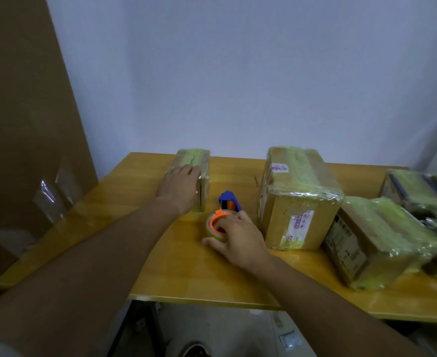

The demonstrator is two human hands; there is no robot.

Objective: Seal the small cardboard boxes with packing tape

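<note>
Tape already covers most of what is seen on the counter (176, 274): the large box (297, 199) right of centre, the box beside it (374, 240) at the right, and the boxes crowded at the right edge (418, 191) all carry glossy yellowish bands over their tops and corners. Those are judged to be sealed. The small box (194, 176) at upper centre also shows tape along its top, though whether its near end is closed cannot be told from this view. The work is therefore judged to be well advanced, with this small box likely the one in hand.

The left hand (180, 185) is laid over the near top edge of the small box, fingers draped on it rather than clamped; whether it is truly gripped cannot be made out. The right hand (234, 234) is closed on the tape dispenser (221, 217), with fingers hooked into the orange core of the roll and the thumb pressed to the roll's outer face; the blue cutter end points toward the top of the frame.

The dispenser rests on the counter just below and right of the small box, near it but not touching. The grip on the roll is thus set a short way from the box's near end, with bare counter between.
</note>
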